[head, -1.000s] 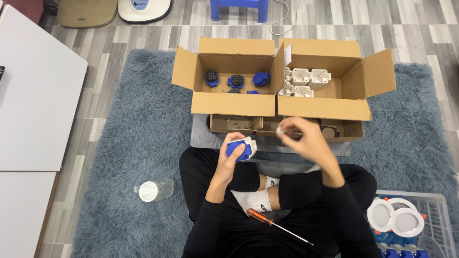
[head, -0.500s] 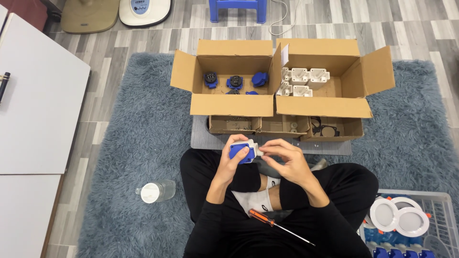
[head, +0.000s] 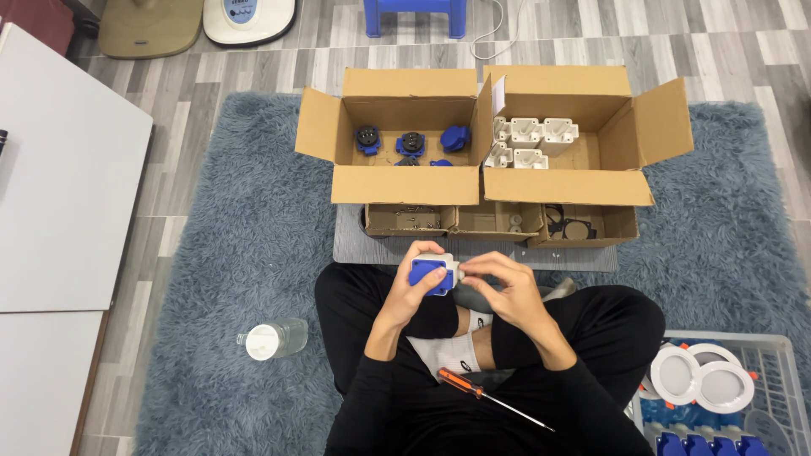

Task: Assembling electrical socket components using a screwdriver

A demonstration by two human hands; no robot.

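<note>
I sit cross-legged on a blue-grey shaggy rug point(head: 236, 253). My left hand point(head: 411, 291) grips a small blue and white socket part point(head: 434, 272) held above my lap. My right hand point(head: 498, 283) meets it from the right, its fingertips pinched at the part's white side. An orange-handled screwdriver point(head: 473, 392) lies across my leg below the hands.
Two open cardboard boxes stand ahead: the left box point(head: 397, 184) holds blue socket parts, the right box point(head: 566, 186) white housings. Small trays point(head: 498, 221) with little parts sit in front. A plastic bottle point(head: 272, 339) lies left; a basket point(head: 786, 355) of white rings and blue parts stands at the lower right. White table point(head: 59, 194) at left.
My right hand came down from near the small trays to the blue and white part. Both hands dropped slightly toward my lap.
</note>
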